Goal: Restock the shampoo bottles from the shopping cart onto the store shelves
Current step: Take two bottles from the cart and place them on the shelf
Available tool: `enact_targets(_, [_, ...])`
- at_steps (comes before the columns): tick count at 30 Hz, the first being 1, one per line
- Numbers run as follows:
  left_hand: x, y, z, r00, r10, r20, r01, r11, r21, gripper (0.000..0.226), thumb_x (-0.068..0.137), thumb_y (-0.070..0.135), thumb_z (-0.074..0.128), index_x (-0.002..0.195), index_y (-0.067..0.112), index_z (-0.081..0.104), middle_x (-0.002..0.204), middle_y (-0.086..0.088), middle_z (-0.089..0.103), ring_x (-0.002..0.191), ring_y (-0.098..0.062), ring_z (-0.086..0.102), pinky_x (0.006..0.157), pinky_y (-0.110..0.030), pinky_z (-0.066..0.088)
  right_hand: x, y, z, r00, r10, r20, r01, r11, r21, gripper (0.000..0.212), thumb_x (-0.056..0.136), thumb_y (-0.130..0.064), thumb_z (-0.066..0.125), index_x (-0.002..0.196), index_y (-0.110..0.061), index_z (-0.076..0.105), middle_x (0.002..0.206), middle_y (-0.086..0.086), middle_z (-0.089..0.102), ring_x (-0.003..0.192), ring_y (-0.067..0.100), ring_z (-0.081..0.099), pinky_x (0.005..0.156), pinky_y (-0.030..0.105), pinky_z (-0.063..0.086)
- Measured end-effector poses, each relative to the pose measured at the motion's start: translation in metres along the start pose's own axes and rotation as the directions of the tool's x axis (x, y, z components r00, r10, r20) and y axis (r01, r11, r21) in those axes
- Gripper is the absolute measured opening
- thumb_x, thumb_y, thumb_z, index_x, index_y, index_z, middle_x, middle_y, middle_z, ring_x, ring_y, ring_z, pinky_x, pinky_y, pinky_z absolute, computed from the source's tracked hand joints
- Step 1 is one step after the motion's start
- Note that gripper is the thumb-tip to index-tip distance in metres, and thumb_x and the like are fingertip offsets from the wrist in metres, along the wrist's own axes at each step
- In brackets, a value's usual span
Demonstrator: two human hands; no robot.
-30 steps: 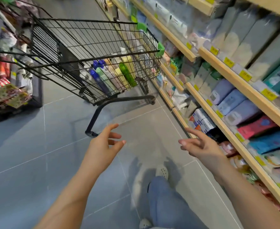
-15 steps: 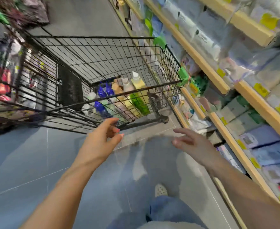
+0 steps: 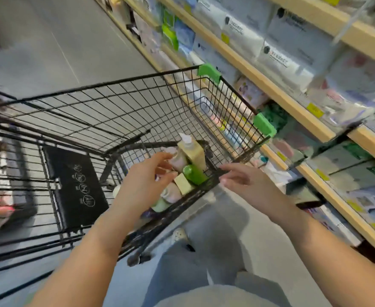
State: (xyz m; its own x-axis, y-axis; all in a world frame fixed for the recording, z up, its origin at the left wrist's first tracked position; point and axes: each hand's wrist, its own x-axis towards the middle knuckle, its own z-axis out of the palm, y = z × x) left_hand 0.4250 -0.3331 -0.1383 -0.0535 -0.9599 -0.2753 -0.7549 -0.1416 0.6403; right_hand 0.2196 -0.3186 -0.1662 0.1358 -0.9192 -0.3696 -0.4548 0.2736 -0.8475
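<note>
Here, a person leans over a black wire shopping cart (image 3: 106, 103) parked close beside the store shelves (image 3: 277, 89), both arms stretched toward its near corner. The shampoo bottles (image 3: 185, 171) lie heaped in that corner of the basket, none yet lifted out; 1 pale yellow bottle with a white cap (image 3: 192, 149) stands highest, a green bottle (image 3: 193, 173) just below it. The left hand (image 3: 142, 185) hovers over the pile, fingers (image 3: 163, 157) spread and loosely bent, holding nothing, apparently shaping for a first pick. The right hand (image 3: 244, 185) hangs at the basket's near rim, fingers relaxed and also empty, perhaps to steady the cart or take a second bottle; whether it touches the wire cannot be told. The cart's place against the shelving would keep each carry short. The shelves alongside hold packaged goods, blurred.
</note>
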Motion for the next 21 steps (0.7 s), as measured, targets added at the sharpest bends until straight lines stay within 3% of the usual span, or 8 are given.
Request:
enact_targets(2, [0.030, -0.012, -0.009, 0.997, 0.055, 0.059, -0.059, 0.996, 0.073, 0.037, 0.084, 0.020, 0.059, 0.121, 0.021, 0.052, 0.104, 0.002, 0.063, 0.099, -0.014, 0.058, 0.091, -0.031, 0.045, 0.023, -0.009, 0.013, 1.000, 0.003, -0.013, -0.003, 0.999, -0.042, 0.036, 0.087, -0.015, 0.058, 0.122, -0.016, 0.054, 0.094, -0.008, 0.061, 0.081, -0.005, 0.054, 0.071, -0.003, 0.039])
enact_targets(4, [0.054, -0.022, -0.012, 0.988, 0.107, 0.114, -0.124, 0.980, 0.155, 0.039, 0.085, 0.020, 0.057, 0.123, 0.021, 0.051, 0.117, -0.001, 0.061, 0.107, -0.016, 0.056, 0.095, -0.034, 0.043, 0.041, -0.014, 0.024, 1.000, -0.005, -0.006, 0.004, 0.992, -0.124, 0.036, 0.087, -0.014, 0.057, 0.123, -0.014, 0.054, 0.100, -0.005, 0.063, 0.083, -0.002, 0.055, 0.068, -0.006, 0.035])
enact_targets(9, [0.112, -0.043, 0.004, 0.947, 0.155, 0.280, -0.245, 0.915, 0.321, 0.040, 0.087, 0.020, 0.053, 0.127, 0.021, 0.046, 0.132, -0.003, 0.049, 0.123, -0.020, 0.042, 0.102, -0.033, 0.032, 0.088, -0.004, 0.045, 0.989, 0.132, 0.071, -0.101, 0.936, -0.338, 0.040, 0.091, -0.019, 0.052, 0.130, -0.015, 0.046, 0.128, 0.009, 0.056, 0.117, 0.022, 0.052, 0.097, 0.027, 0.039])
enact_targets(12, [0.138, -0.049, 0.019, 0.922, 0.193, 0.337, -0.319, 0.872, 0.372, 0.043, 0.087, 0.021, 0.052, 0.130, 0.020, 0.043, 0.138, -0.004, 0.043, 0.128, -0.023, 0.035, 0.104, -0.033, 0.027, 0.110, 0.007, 0.054, 0.975, 0.190, 0.114, -0.104, 0.847, -0.521, 0.044, 0.090, -0.021, 0.052, 0.132, -0.016, 0.042, 0.131, 0.013, 0.051, 0.117, 0.028, 0.051, 0.097, 0.040, 0.043])
enact_targets(16, [0.168, -0.054, 0.037, 0.873, 0.230, 0.430, -0.434, 0.770, 0.468, 0.054, 0.087, 0.019, 0.052, 0.136, 0.020, 0.032, 0.147, -0.003, 0.030, 0.135, -0.022, 0.023, 0.111, -0.031, 0.017, 0.140, 0.015, 0.069, 0.944, 0.291, 0.157, -0.105, 0.715, -0.691, 0.044, 0.089, -0.027, 0.052, 0.129, -0.013, 0.042, 0.126, 0.012, 0.051, 0.113, 0.031, 0.053, 0.086, 0.038, 0.046])
enact_targets(21, [0.204, -0.066, 0.058, 0.864, 0.213, 0.457, -0.441, 0.758, 0.480, 0.065, 0.082, 0.012, 0.057, 0.139, 0.023, 0.025, 0.150, -0.002, 0.022, 0.139, -0.024, 0.014, 0.114, -0.040, 0.020, 0.176, 0.028, 0.094, 0.867, 0.437, 0.240, -0.065, 0.576, -0.815, 0.052, 0.089, -0.038, 0.052, 0.128, -0.007, 0.040, 0.128, 0.013, 0.051, 0.116, 0.032, 0.052, 0.078, 0.036, 0.043])
